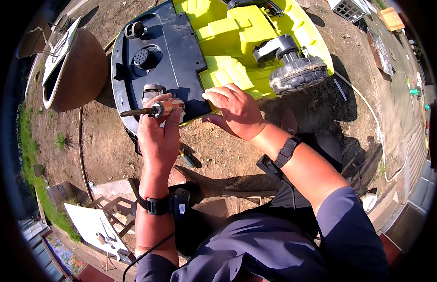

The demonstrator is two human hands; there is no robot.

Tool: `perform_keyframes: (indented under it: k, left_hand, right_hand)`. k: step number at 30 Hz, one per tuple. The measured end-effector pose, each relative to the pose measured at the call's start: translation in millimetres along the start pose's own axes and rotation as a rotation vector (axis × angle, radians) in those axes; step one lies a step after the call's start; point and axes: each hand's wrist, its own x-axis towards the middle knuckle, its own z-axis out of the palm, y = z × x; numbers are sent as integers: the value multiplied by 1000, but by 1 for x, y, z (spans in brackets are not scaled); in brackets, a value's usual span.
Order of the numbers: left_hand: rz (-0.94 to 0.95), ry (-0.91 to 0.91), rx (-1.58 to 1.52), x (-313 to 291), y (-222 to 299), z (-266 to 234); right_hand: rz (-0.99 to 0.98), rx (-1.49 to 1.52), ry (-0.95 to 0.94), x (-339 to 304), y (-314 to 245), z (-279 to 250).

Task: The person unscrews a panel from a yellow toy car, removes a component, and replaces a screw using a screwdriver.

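An upturned ride-on toy car lies before me, with a yellow body (232, 33) and a black underside panel (176, 61). My left hand (158, 136) is closed round the orange-and-clear handle of a screwdriver (136, 113), whose dark metal shaft points left. It is over the panel's near edge, close to a small black caster (152, 90). My right hand (237, 113) grips the car's near edge, thumb below and fingers above, where black meets yellow. A black wheel (298, 75) with a grey motor housing (274, 47) stands up from the yellow body.
Another screwdriver (186, 159) lies on the dirt below the car. A large brown clay pot (82, 70) stands at the left. A pale hose (368, 108) curves along the right. At lower left, a white board (89, 223) holds tools beside a wooden frame (119, 211).
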Motion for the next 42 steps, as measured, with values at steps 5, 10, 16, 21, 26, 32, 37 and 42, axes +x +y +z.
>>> perform_keyframes:
  k: [5,10,16,21,26,32,37,42]
  left_hand:
    - [292,109,-113,7,30,13]
    - [36,-154,121,2,10,23]
    - [245,82,-189,7,42,26]
    - [-82,-142,105,4,17,27]
    - [152,77,-170,17,32,31]
    - [-67,-63,142,19,6,30]
    - [130,70,-173,49,30,34]
    - [439,187,-99,96,41,47]
  right_hand:
    - [74,-3,-67,-3,5,0]
    - [142,101,-47,5,-6,-4]
    - [122,77,-46,0,-1,-2]
    - [117,137,-29,3,-4,0]
    - [176,45,-35,-2,-3,0]
    - [88,75,-49,5,-3,0]
    - [74,83,-54,-1,-4,-4]
    - [76,75,-120,2,-4,-8]
